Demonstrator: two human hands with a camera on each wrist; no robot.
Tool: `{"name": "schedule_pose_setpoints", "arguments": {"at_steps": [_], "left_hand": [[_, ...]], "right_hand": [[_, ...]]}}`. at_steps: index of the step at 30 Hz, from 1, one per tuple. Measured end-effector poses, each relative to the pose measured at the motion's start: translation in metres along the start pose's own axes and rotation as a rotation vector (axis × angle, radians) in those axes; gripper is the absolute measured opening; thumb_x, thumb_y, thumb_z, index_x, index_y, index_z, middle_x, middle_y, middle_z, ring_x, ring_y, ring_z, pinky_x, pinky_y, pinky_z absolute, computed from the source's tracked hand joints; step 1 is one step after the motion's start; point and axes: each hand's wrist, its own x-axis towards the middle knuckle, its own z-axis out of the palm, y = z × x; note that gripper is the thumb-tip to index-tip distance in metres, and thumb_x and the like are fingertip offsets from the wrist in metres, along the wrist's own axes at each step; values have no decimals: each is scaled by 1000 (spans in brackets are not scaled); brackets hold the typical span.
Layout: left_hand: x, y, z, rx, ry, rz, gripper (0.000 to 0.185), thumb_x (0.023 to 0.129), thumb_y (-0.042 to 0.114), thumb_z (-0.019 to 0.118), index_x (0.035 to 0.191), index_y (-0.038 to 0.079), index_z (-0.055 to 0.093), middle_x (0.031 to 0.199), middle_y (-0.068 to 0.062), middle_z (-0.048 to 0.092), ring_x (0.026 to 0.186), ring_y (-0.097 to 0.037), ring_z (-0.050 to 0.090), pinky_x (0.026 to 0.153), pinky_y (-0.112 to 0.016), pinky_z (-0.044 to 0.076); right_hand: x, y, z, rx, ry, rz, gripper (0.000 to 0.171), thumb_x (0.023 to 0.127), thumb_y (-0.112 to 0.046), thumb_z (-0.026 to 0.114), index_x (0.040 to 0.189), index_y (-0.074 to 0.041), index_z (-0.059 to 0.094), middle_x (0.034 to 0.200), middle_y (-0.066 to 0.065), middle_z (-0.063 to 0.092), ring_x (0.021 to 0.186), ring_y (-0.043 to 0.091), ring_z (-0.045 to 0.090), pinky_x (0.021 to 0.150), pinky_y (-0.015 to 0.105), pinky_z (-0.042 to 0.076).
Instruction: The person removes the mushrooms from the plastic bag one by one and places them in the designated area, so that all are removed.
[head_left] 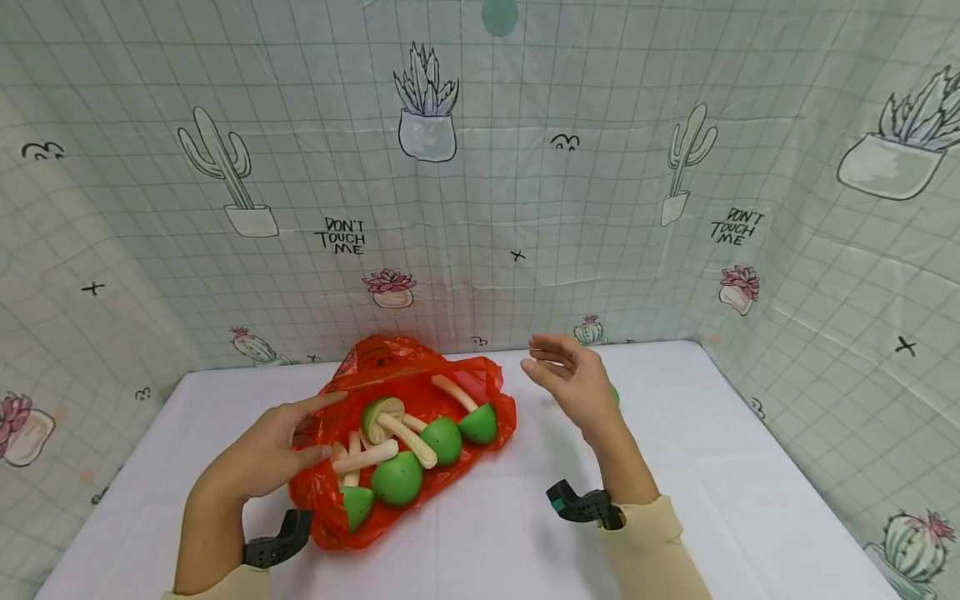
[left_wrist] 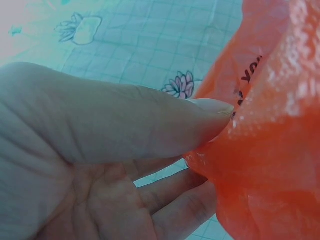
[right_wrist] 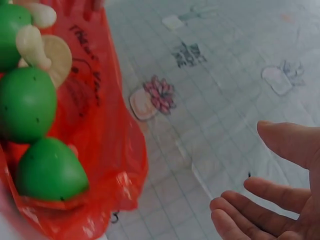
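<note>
Backdrop (head_left: 480,208) "DON'T TOUCH ME" | left hand (head_left: 266,454) pinches orange bag (head_left: 405,400) | right hand (head_left: 573,383) relaxed, empty

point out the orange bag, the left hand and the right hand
orange bag (head_left: 480,375): head view, bare plastic at its right rim
left hand (head_left: 262,454): head view, back of the hand
right hand (head_left: 577,387): head view, middle of the palm

The patterned backdrop sheet (head_left: 480,208) carries the hand-lettered words "DON'T TOUCH ME" twice, at left and at right, while black print on the orange plastic bag (head_left: 390,360) is too creased to read.
</note>
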Motion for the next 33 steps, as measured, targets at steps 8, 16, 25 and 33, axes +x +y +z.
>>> {"name": "schedule_pose_setpoints", "arguments": {"at_steps": [8, 16, 25, 33], "left_hand": [[-1, 0, -1, -7, 4, 5, 65, 91, -5, 74, 152, -4, 50, 148, -33, 53, 133, -51, 55, 102, -61, 53], [-1, -1, -2, 0, 3, 15, 64, 92, -5, 73, 151, -5, 51, 147, -31, 55, 129, -50, 58, 102, -61, 53], [-1, -1, -2, -18, -3, 8, 63, 92, -5, 73, 151, -6, 50, 148, -31, 54, 129, -49, 58, 101, -60, 54], [1, 1, -3, -6, -4, -13, 63, 92, -5, 73, 151, -7, 49, 147, -32, 54, 128, -50, 58, 99, -60, 55]], "right_hand": [[-7, -8, 38, -8, -106, -88, 50, 95, -11, 78, 139, 6, 60, 137, 22, 64, 128, 38, 61, 112, 48, 49], [-15, -4, 77, -78, -188, -95, 44, 92, -20, 83, 130, -2, 69, 127, 11, 71, 114, 36, 70, 102, 54, 56], [-23, 4, 102, -146, -266, -131, 45, 91, -17, 83, 129, 2, 70, 134, 12, 70, 106, 33, 72, 91, 42, 62], [-26, 8, 118, -169, -308, -131, 39, 87, -12, 86, 120, 3, 73, 152, 10, 57, 99, 29, 73, 86, 34, 63]]}}
